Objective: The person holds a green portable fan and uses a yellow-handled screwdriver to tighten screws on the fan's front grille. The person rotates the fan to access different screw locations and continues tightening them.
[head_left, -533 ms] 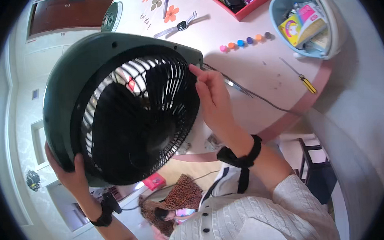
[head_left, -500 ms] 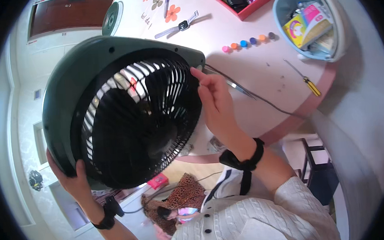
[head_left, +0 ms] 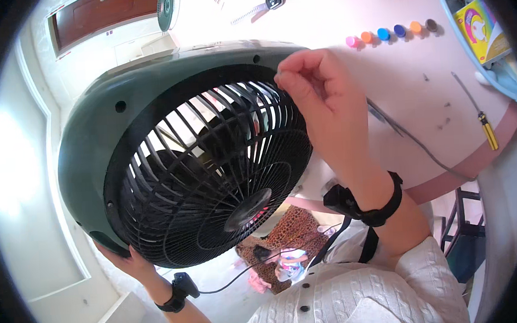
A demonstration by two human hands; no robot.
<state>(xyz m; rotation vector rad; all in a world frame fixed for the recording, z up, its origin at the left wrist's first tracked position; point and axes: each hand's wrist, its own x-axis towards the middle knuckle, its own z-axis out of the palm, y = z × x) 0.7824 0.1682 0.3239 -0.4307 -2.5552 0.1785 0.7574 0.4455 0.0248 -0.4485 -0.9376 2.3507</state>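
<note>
A fan with a dark green housing (head_left: 85, 153) and a black round grille (head_left: 214, 205) is held up, tilted, over the near left of the table. My left hand (head_left: 129, 265) grips the housing's lower left edge, thumb on the front side. At the grille's upper right rim is my right hand (head_left: 331, 99), thumb and fingertips pinched together; whatever is between them, if anything, is too small to make out. Screw holes dot the housing's rim. A dark cable (head_left: 421, 147) runs from behind my right hand across the table.
On the pink-edged table (head_left: 395, 96) lie a yellow-and-black screwdriver (head_left: 488, 132), several small screws (head_left: 447, 105), a row of small coloured paint pots (head_left: 383, 34) and a watch (head_left: 273, 1). A blue basket (head_left: 446, 8) stands far right. A black stool (head_left: 470, 232) is below the table edge.
The fan has tilted, showing more of its grille face. My right hand has gone from the rim with a finger stretched out to a pinch at the upper rim. The view has shifted.
</note>
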